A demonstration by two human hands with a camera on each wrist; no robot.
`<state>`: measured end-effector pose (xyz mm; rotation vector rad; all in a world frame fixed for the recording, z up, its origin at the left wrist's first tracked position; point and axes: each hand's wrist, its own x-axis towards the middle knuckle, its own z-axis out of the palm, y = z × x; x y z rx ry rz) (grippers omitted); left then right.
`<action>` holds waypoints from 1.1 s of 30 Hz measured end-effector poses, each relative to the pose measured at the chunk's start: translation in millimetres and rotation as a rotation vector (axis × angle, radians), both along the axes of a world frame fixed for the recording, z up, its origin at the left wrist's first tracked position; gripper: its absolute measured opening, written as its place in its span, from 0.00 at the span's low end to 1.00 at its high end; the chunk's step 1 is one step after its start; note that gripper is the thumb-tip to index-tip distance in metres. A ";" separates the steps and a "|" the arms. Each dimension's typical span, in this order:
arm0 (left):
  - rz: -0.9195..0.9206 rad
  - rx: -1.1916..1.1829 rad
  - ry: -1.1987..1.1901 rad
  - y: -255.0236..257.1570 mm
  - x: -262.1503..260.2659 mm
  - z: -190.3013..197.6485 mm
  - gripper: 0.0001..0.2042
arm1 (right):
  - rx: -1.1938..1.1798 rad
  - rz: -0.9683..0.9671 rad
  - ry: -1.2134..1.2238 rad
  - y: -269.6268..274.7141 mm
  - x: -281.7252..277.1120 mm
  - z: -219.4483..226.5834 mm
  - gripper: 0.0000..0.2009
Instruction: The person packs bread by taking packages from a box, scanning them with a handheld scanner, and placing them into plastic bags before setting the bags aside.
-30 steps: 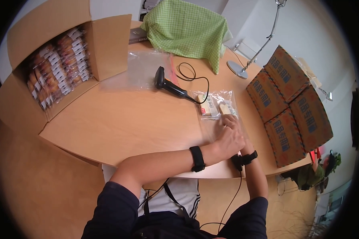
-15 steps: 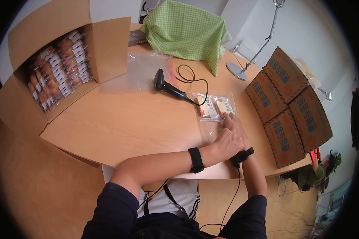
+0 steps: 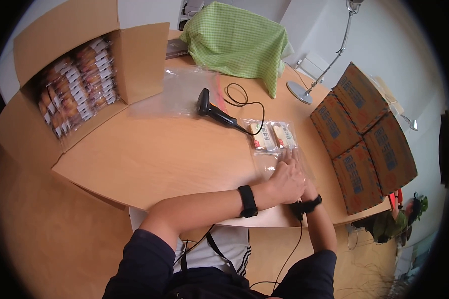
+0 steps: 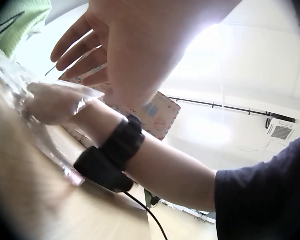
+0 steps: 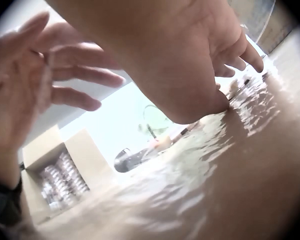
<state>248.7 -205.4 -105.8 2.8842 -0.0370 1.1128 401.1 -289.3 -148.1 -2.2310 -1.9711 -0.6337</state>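
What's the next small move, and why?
Probably ease the right hand out of the clear bag: it appears to be inside, two wrapped packs lie side by side at the far end, and the left hand looks free.

On the stacked brown cardboard boxes with striped edges [image 3: 389, 147] at my right, I read 食品专用箱 in large blue Chinese characters, repeated across the faces. The two clear plastic packets with cream-coloured contents [image 3: 262, 138] carry dark characters, apparently 白吐司, and small red marks I cannot read. White rectangular labels [image 3: 75, 87] inside the open brown cardboard carton [image 3: 145, 65] and pale lettering on the flat dark box [image 3: 177, 48] stay too small.
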 end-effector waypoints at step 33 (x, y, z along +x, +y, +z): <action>0.044 -0.246 0.538 72.3 30.1 -44.4 0.35 | -0.424 -0.565 0.460 -92.7 29.1 13.4 0.36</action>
